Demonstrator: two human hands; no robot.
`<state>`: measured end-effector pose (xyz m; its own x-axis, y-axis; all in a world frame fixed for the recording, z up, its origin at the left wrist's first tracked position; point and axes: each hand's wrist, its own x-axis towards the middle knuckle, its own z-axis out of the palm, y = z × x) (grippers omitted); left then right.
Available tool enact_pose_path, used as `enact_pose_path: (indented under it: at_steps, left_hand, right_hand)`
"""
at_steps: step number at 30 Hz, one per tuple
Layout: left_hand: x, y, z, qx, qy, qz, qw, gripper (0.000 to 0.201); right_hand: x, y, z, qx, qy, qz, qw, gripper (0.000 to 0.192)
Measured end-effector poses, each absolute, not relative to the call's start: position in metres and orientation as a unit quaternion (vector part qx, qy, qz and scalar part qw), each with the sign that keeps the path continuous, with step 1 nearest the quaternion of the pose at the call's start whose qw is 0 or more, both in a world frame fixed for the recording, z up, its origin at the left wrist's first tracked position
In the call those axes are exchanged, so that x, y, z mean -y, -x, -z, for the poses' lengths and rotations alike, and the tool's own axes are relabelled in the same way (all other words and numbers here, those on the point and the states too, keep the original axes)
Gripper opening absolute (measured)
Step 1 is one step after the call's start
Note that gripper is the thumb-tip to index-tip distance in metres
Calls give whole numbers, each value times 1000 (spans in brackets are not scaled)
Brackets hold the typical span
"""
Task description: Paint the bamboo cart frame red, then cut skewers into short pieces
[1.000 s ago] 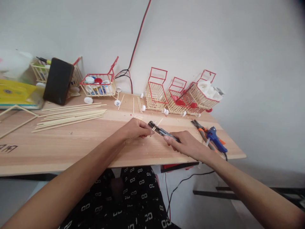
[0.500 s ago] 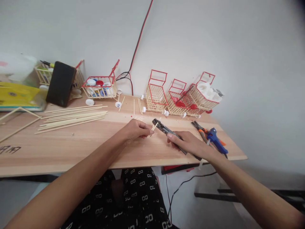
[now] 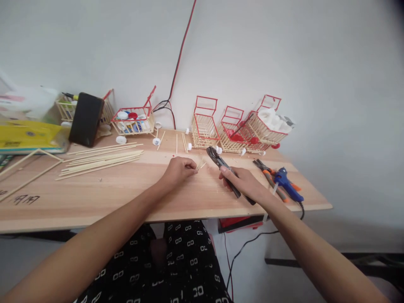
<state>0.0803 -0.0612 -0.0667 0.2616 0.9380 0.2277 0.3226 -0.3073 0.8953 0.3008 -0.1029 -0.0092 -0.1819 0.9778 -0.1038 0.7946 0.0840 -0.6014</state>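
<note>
My left hand [image 3: 179, 169] rests on the wooden table [image 3: 126, 198] and pinches a few short bamboo stick pieces [image 3: 200, 166] at its fingertips. My right hand [image 3: 243, 183] grips the handles of black pliers [image 3: 221, 162], whose jaws point up and left, apart from the stick pieces. A bundle of long bamboo sticks [image 3: 101, 158] lies to the left of my left hand.
Stick-built toy carts with red frames [image 3: 205, 126] [image 3: 268, 126] [image 3: 135, 120] stand along the wall. Orange-handled pliers [image 3: 268, 174] and a blue glue gun [image 3: 288, 187] lie at the right. A black phone [image 3: 86, 119], a yellow box [image 3: 28, 136] and white bottle caps [image 3: 121, 139] sit at the left.
The pliers' jaws were on the stick pieces; my right hand has swung them up and away to the right. My left hand stays put with the pieces.
</note>
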Motion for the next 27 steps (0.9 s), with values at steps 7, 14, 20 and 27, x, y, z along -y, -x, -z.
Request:
enact_pose_path:
  at_steps: [7, 14, 20, 27]
  left_hand:
    - [65, -73, 66, -505, -691, -394, 335, 3]
    - [70, -74, 62, -521, -670, -398, 348, 6]
    - [69, -70, 56, -514, -628, -413, 414, 7]
    - [66, -70, 56, -377, -436, -438, 690, 21]
  right_hand:
    - [103, -305, 15, 720, 610, -277, 181, 55]
    - [106, -303, 12, 717, 616, -275, 174, 55]
    - [109, -307, 9, 728, 611, -273, 149, 54]
    - [114, -306, 7, 742, 601, -248, 167, 46]
